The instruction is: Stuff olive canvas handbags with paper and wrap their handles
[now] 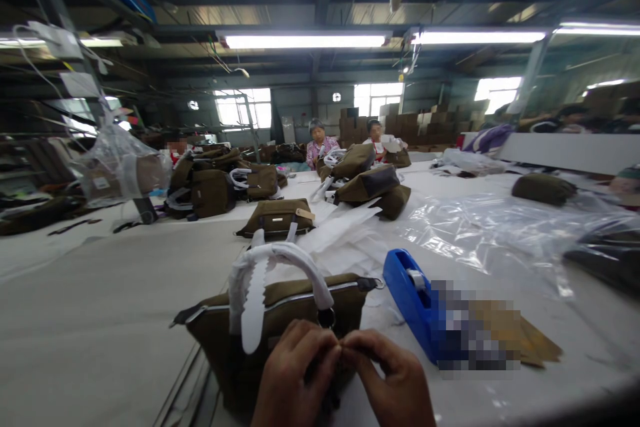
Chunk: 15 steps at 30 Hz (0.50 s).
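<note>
An olive-green handbag [345, 303] with a silver zip stands in front of me, its handles [300, 257] wrapped in white material. A white strip with a toothed edge [256, 300] hangs over the handle. Before the bag's front, my left hand [300, 367] and my right hand [385, 373] meet with thumbs and fingertips pinched together. Something small sits between the fingertips, just below a dark ring at the handle's base; I cannot make out what it is. The lower front of the bag is hidden behind my hands.
Right of the bag lies a blue tape dispenser [407, 293], with brown tags [537, 340] beside it. Clear plastic bags [480, 233] spread at the right. Another olive bag [277, 217] lies beyond, and stacked bags [370, 183] stand farther back. Co-workers [323, 143] sit across the table.
</note>
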Motion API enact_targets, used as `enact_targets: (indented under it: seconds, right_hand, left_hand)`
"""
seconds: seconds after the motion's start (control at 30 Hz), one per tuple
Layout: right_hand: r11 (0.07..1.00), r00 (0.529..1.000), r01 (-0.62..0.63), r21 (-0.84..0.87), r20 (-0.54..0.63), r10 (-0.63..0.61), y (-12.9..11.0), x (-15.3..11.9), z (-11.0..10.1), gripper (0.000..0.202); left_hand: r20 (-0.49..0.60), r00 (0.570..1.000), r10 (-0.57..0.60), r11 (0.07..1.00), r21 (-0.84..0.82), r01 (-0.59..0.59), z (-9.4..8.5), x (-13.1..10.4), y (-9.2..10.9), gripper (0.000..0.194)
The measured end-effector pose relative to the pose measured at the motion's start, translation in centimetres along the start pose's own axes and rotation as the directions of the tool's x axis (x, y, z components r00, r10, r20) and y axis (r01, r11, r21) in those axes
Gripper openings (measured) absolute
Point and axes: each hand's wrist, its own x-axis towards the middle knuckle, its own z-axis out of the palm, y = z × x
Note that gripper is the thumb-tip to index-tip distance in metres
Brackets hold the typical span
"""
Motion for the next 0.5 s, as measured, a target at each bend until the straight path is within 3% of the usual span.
enact_targets:
  seconds: [0.23,0.33,0.37,0.43,0.5]
  right_hand:
    - [0.993,0.992,0.11,-0.05,0.073,-0.106,0.8,0.3,-0.1,0.006]
    - [0.989,0.994,0.105,-0.108,0.031,-0.102,1.8,0.4,-0.8,0.012]
    - [0.985,0.996,0.09,-0.147,-0.001,-0.092,2.3,0.4,-1.1,0.016]
    - [0.971,0.997,0.06,-0.23,-0.025,-0.068,3.4,0.2,-1.5,0.021]
    - [0.962,1.0,0.028,-0.273,0.018,-0.024,4.4,-0.2,-1.6,0.027]
  left_hand:
    - [-0.024,0.998,-0.064,0.995,-0.079,0.062,0.2,-0.2,-0.5,0.008]
    - [-0.073,0.978,-0.194,0.967,-0.181,0.178,-0.5,-0.8,-0.3,0.013]
    - [-0.112,0.951,-0.286,0.94,-0.226,0.256,-0.8,-1.2,-0.2,0.017]
    - [-0.182,0.857,-0.482,0.853,-0.32,0.412,-1.1,-2.1,0.1,0.021]
    - [-0.189,0.781,-0.596,0.776,-0.386,0.499,-0.8,-3.0,0.4,0.026]
